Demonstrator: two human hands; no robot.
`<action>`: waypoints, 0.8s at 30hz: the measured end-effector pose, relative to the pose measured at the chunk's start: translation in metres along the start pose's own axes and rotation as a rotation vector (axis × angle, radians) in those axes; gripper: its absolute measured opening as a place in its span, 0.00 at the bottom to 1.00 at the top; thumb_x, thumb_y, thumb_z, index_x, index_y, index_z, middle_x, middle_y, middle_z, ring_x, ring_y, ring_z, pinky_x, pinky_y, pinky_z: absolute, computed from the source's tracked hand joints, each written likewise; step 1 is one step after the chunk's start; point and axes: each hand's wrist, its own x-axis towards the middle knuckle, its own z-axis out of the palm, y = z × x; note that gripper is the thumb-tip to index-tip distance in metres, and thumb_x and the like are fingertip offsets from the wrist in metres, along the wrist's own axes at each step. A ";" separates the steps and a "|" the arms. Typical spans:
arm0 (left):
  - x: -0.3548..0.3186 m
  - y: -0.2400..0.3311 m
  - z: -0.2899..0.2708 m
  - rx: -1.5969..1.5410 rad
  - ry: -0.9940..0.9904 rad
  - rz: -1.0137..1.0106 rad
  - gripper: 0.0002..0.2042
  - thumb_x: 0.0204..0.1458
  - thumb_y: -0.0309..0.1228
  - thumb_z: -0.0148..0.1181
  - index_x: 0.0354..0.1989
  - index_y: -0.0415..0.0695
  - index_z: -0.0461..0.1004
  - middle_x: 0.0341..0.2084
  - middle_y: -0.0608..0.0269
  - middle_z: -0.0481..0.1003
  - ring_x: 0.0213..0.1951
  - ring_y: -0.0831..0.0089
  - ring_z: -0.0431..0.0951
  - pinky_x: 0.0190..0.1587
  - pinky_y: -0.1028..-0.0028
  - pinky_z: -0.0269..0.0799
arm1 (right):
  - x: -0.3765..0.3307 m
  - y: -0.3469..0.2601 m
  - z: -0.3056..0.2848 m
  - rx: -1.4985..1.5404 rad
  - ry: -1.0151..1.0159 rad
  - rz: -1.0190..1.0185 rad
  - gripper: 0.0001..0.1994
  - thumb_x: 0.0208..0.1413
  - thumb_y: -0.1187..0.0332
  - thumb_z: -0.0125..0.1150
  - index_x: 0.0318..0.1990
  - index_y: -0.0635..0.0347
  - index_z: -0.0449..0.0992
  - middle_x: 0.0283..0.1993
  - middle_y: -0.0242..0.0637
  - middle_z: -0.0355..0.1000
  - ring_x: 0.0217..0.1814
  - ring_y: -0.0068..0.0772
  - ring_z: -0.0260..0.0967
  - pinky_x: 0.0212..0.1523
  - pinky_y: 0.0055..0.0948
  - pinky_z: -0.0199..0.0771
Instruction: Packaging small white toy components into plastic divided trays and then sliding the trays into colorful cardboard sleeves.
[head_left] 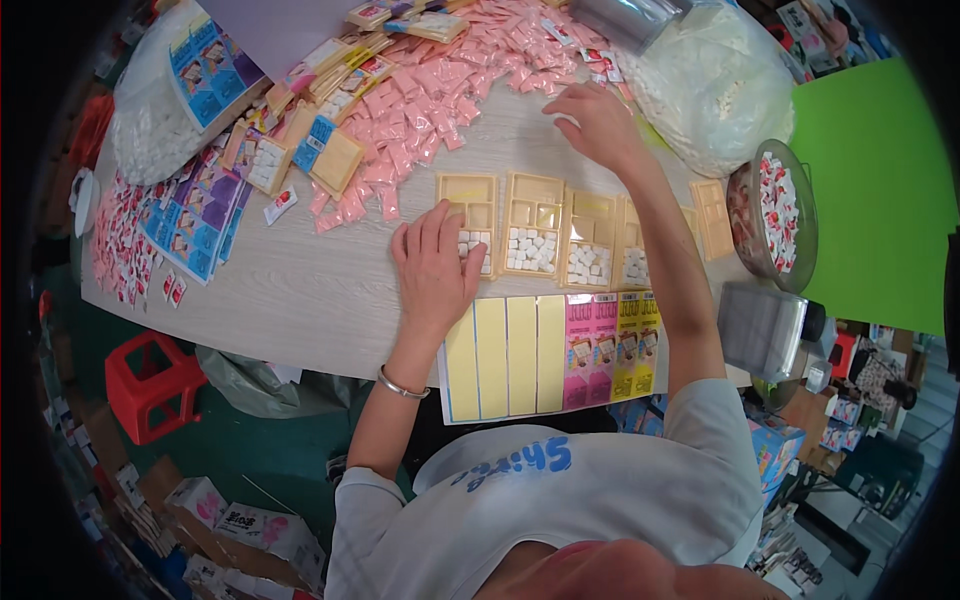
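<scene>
My left hand [436,262] lies over the near left part of a cream compartment tray [467,188], its fingers stretched out and partly covering small white pieces. Several similar trays stand in a row to the right, such as the second tray [535,190] and the third tray [592,206], with white pieces [532,250] in their near compartments. My right hand [600,125] hovers beyond the row with fingers apart and nothing visible in them. It is nearest to the pile of pink sachets [420,100] and a translucent bag of white pieces [710,95]. My right forearm hides part of the row.
A sticker sheet [505,360] with pink and yellow labels lies at the near edge. To the right are a clear bowl of small packets [780,215] and a clear plastic box [760,325]. Filled packs, printed cards [195,225] and another bag [155,135] crowd the left. A red stool [150,385] stands below.
</scene>
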 end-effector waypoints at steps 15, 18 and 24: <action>0.004 0.006 0.000 0.022 -0.059 -0.003 0.27 0.56 0.44 0.63 0.58 0.39 0.70 0.62 0.51 0.67 0.61 0.54 0.65 0.67 0.50 0.54 | -0.076 -0.045 -0.015 0.118 0.126 -0.066 0.04 0.50 0.67 0.72 0.32 0.54 0.83 0.32 0.31 0.75 0.38 0.38 0.73 0.40 0.38 0.74; 0.005 0.008 -0.003 0.070 -0.064 -0.013 0.30 0.56 0.41 0.64 0.65 0.39 0.66 0.68 0.51 0.63 0.66 0.52 0.62 0.69 0.50 0.51 | -0.064 -0.048 0.006 0.080 0.189 -0.016 0.04 0.50 0.68 0.72 0.33 0.55 0.84 0.32 0.32 0.76 0.39 0.38 0.74 0.40 0.36 0.74; 0.006 0.007 -0.005 0.101 -0.208 0.033 0.38 0.55 0.48 0.63 0.70 0.38 0.61 0.72 0.51 0.59 0.72 0.51 0.55 0.71 0.48 0.47 | 0.030 0.008 0.030 -0.049 0.476 0.051 0.06 0.54 0.66 0.69 0.39 0.48 0.86 0.38 0.29 0.79 0.46 0.39 0.75 0.46 0.38 0.76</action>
